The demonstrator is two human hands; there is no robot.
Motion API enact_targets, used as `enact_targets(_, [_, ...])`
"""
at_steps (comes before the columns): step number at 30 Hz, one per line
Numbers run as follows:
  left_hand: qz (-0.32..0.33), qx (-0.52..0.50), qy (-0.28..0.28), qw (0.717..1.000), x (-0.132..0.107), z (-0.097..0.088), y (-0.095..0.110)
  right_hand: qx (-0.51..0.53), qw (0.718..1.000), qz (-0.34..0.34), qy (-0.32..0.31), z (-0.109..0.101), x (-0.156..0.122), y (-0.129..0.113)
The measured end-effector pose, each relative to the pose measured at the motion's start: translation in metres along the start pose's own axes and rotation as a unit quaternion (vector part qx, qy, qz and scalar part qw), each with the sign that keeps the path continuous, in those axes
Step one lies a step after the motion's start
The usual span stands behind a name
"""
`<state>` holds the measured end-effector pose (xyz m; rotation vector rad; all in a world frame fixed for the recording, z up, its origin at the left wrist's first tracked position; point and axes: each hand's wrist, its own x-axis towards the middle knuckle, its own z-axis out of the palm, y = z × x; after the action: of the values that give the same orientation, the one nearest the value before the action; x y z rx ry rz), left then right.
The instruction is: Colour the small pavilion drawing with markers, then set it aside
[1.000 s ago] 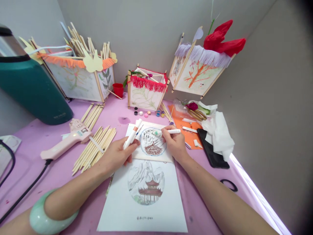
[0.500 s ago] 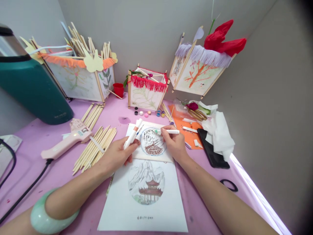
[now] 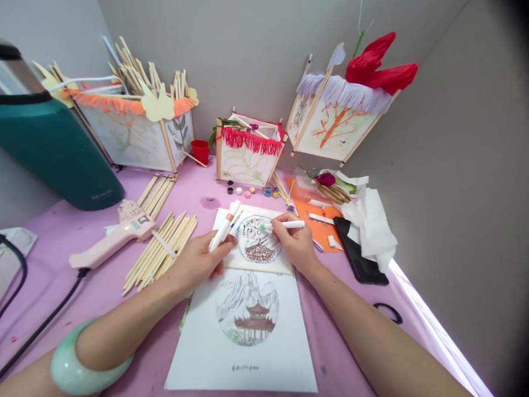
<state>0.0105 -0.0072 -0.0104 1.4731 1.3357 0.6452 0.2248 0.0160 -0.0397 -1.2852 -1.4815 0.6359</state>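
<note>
Though nearly level, marker (image 3: pixel 290 224) between right fingers (image 3: pixel 282 236)

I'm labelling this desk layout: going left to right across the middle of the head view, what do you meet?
Pink glue gun → bundle of wooden sticks → left hand holding markers → right hand holding a white marker → black phone.

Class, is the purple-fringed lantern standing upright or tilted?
Tilted: the lantern has frame sticks that all slant to the right.
</note>
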Motion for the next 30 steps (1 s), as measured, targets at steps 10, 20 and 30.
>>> enact_targets(10, [0.004, -0.004, 0.004, 1.000, -0.0012, 0.0004, -0.0005, -0.027, 0.997, -0.018, 0.065, 0.0018, -0.0019, -0.0007])
enact_targets(20, [0.005, 0.000, 0.006, 1.000, -0.0010, 0.0003, -0.0012, -0.014, 1.000, -0.018, -0.010, 0.0027, -0.0028, -0.0045])
enact_targets(30, [0.002, 0.007, -0.001, 1.000, -0.0018, -0.0008, 0.0031, 0.007, 0.999, -0.013, -0.029, 0.0007, -0.0034, -0.0019])
